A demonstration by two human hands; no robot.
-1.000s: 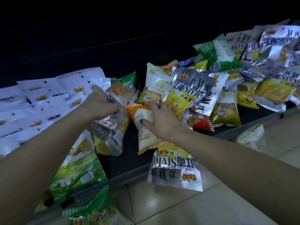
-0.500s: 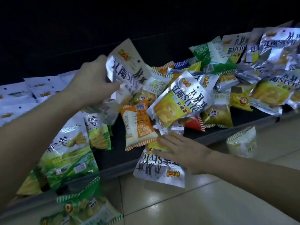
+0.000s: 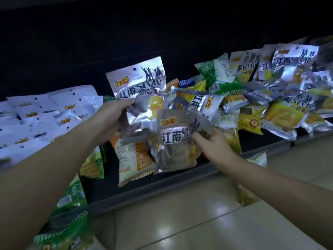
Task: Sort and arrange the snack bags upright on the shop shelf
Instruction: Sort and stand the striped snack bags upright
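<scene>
At the left of the frame, white bags (image 3: 41, 112) lay in overlapping rows on the dark shelf (image 3: 162, 179), with green bags (image 3: 72, 195) below them at the shelf edge. An orange-and-white bag (image 3: 133, 159) leaned at lower centre. At upper right a jumbled heap of mixed bags (image 3: 261, 91) crowded the shelf. Tiled floor (image 3: 198, 213) lay open beneath. The left hand (image 3: 110, 116) gripped one silver bag (image 3: 138, 83) upright at centre; just right and lower, the right hand (image 3: 212, 143) pinched a second silver bag (image 3: 174, 139), overlapping the first.

Dim, blurred (foil glare)
</scene>
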